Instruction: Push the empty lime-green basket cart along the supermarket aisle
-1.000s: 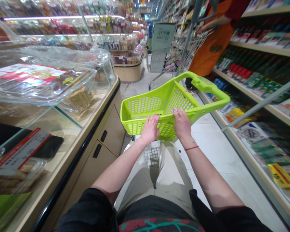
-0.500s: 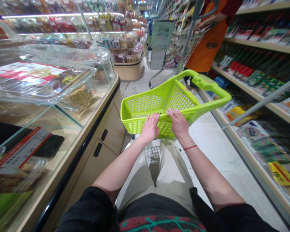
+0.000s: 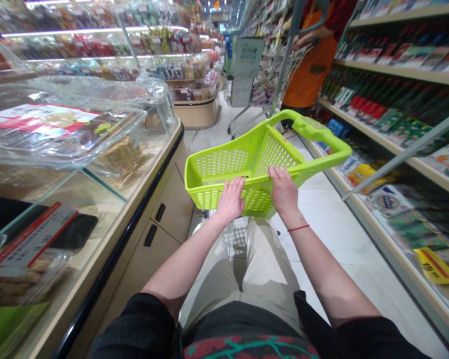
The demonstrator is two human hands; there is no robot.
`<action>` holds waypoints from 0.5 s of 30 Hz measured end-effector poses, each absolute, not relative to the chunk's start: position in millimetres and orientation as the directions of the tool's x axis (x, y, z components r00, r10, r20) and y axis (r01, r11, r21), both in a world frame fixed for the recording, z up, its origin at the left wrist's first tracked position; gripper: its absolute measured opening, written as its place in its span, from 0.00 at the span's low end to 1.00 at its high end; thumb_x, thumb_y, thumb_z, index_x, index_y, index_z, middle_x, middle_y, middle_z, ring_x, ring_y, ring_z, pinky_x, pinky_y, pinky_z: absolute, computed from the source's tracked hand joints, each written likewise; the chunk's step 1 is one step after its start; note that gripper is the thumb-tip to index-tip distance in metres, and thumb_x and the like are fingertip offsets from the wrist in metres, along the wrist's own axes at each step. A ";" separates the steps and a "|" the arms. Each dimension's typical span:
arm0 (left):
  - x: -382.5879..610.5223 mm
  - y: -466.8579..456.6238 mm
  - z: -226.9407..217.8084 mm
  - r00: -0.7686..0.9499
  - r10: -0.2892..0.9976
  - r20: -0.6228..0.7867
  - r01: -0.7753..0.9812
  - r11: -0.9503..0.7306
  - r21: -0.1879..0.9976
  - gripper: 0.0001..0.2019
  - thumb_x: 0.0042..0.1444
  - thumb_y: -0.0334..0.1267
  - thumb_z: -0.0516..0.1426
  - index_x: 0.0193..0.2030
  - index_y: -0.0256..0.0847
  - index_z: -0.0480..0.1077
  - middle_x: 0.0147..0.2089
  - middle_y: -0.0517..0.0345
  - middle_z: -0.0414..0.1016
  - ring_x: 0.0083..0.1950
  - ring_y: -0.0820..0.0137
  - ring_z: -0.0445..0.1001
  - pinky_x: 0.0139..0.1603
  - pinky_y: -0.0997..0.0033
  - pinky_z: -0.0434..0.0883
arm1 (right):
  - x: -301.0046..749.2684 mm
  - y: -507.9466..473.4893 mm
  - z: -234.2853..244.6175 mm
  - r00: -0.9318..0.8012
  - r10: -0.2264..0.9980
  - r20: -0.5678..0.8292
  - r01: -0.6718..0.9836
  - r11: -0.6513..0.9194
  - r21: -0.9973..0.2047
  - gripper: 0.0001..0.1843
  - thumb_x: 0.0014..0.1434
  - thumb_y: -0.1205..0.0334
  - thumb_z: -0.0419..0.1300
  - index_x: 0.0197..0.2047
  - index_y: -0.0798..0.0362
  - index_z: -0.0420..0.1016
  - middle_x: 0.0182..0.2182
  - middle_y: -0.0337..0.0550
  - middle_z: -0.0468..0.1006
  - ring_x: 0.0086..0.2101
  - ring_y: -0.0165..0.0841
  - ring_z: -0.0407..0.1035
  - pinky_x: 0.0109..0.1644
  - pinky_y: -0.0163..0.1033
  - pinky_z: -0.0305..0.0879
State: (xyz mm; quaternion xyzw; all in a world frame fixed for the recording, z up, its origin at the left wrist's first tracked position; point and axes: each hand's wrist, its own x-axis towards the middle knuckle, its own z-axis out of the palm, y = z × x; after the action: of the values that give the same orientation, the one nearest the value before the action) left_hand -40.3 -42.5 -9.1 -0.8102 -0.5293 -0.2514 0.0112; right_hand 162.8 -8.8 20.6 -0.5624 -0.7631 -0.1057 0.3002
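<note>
A bright green plastic shopping cart (image 3: pixel 224 162) stands sideways in front of my legs, its handle pointing right. The part of its basket that shows holds nothing. My left hand (image 3: pixel 232 199) is on the near rim, fingers close together and hooked over the edge. Farther right on that same rim, my right hand (image 3: pixel 285 192) is closed, with its fingertips over the inner side and a thin red cord round the wrist. The undersides of both hands and most of the thumbs are hidden. A pale wire rack (image 3: pixel 235 237) shows low between my knees.
On the left is a glass-edged display counter (image 3: pixel 123 219) with packaged foods. Stocked shelves (image 3: pixel 407 144) line the right side. Ahead, a metal cart (image 3: pixel 262 94) with a green sign (image 3: pixel 247 56) stands beside a person in an orange apron (image 3: pixel 310 75). White floor tiles (image 3: pixel 318 214) show between.
My right hand has shifted right along the rim and closed more firmly over it. The green cart's handle end has moved slightly left. My left hand stays almost in place.
</note>
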 end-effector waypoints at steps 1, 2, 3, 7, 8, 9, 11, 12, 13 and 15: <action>-40.3 -42.7 -8.5 0.314 0.853 0.418 0.864 -0.438 0.246 0.37 0.57 0.31 0.52 0.74 0.30 0.50 0.75 0.38 0.58 0.79 0.55 0.51 0.79 0.44 0.47 | 153.9 -11.1 17.5 -0.205 0.798 0.566 0.915 0.361 -0.178 0.30 0.64 0.78 0.46 0.68 0.60 0.68 0.64 0.57 0.73 0.68 0.45 0.60 0.68 0.53 0.64; -40.3 -42.9 -8.1 0.313 0.852 0.419 0.865 -0.438 0.245 0.37 0.57 0.31 0.52 0.74 0.30 0.50 0.75 0.38 0.58 0.79 0.56 0.51 0.79 0.44 0.48 | 146.2 -13.1 14.7 -0.221 0.799 0.559 0.909 0.377 -0.179 0.31 0.64 0.78 0.46 0.68 0.60 0.68 0.64 0.56 0.73 0.68 0.45 0.60 0.67 0.53 0.65; -40.4 -43.0 -7.9 0.312 0.852 0.421 0.865 -0.438 0.244 0.37 0.57 0.31 0.52 0.74 0.30 0.50 0.75 0.38 0.58 0.79 0.56 0.51 0.79 0.44 0.48 | 140.2 -14.9 12.2 -0.236 0.797 0.556 0.902 0.393 -0.179 0.30 0.64 0.78 0.46 0.67 0.60 0.69 0.64 0.56 0.73 0.68 0.45 0.60 0.67 0.52 0.65; -41.3 -42.5 -9.0 0.320 0.844 0.430 0.863 -0.447 0.235 0.37 0.56 0.30 0.52 0.74 0.29 0.51 0.75 0.38 0.58 0.79 0.55 0.52 0.79 0.45 0.48 | 137.6 -17.9 9.6 -0.273 0.776 0.569 0.883 0.436 -0.171 0.29 0.65 0.77 0.46 0.66 0.57 0.72 0.64 0.51 0.75 0.67 0.45 0.63 0.66 0.52 0.66; -41.5 -42.3 -9.5 0.321 0.842 0.432 0.862 -0.449 0.234 0.37 0.56 0.30 0.52 0.74 0.29 0.51 0.75 0.38 0.58 0.79 0.55 0.52 0.79 0.45 0.48 | 142.6 -17.2 11.1 -0.275 0.774 0.571 0.884 0.437 -0.167 0.29 0.65 0.77 0.47 0.65 0.55 0.72 0.63 0.51 0.75 0.66 0.44 0.63 0.66 0.52 0.66; -41.7 -42.0 -10.1 0.323 0.841 0.434 0.861 -0.451 0.233 0.37 0.56 0.30 0.52 0.74 0.29 0.51 0.75 0.38 0.58 0.79 0.55 0.52 0.79 0.44 0.48 | 149.5 -16.0 13.3 -0.272 0.774 0.572 0.887 0.432 -0.163 0.29 0.65 0.77 0.47 0.65 0.54 0.73 0.63 0.50 0.76 0.66 0.44 0.64 0.66 0.52 0.66; -41.9 -41.5 -11.2 0.324 0.840 0.436 0.860 -0.453 0.234 0.37 0.56 0.30 0.52 0.74 0.30 0.50 0.75 0.38 0.58 0.79 0.55 0.52 0.79 0.44 0.48 | 167.5 -11.7 19.2 -0.250 0.776 0.579 0.899 0.408 -0.159 0.28 0.65 0.77 0.48 0.63 0.54 0.75 0.62 0.50 0.77 0.65 0.44 0.65 0.66 0.52 0.67; -41.9 -41.2 -11.8 0.325 0.840 0.435 0.860 -0.454 0.235 0.37 0.56 0.30 0.52 0.74 0.29 0.50 0.75 0.38 0.58 0.79 0.55 0.51 0.79 0.44 0.47 | 177.7 -8.8 22.5 -0.236 0.775 0.587 0.905 0.396 -0.159 0.28 0.65 0.77 0.48 0.63 0.54 0.75 0.61 0.50 0.77 0.65 0.44 0.65 0.66 0.52 0.67; -41.9 -40.9 -12.2 0.326 0.840 0.434 0.859 -0.455 0.236 0.37 0.57 0.30 0.52 0.74 0.29 0.51 0.75 0.38 0.58 0.79 0.55 0.51 0.79 0.44 0.47 | 188.2 -5.6 25.9 -0.219 0.770 0.599 0.910 0.383 -0.160 0.27 0.66 0.76 0.48 0.62 0.54 0.76 0.61 0.50 0.78 0.65 0.44 0.65 0.65 0.53 0.68; -41.7 -40.4 -13.1 0.326 0.840 0.434 0.856 -0.457 0.242 0.37 0.56 0.30 0.52 0.74 0.31 0.50 0.76 0.38 0.58 0.79 0.55 0.51 0.79 0.43 0.47 | 207.9 1.1 32.1 -0.177 0.754 0.632 0.921 0.353 -0.163 0.24 0.69 0.72 0.49 0.61 0.54 0.77 0.60 0.51 0.78 0.64 0.45 0.66 0.65 0.53 0.68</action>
State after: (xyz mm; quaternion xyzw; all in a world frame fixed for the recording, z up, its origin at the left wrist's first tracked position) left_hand -41.7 -40.4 -13.1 -0.8140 -0.5210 -0.2563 0.0157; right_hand 207.9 1.1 32.1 -0.5538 -0.7563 -0.1292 0.3235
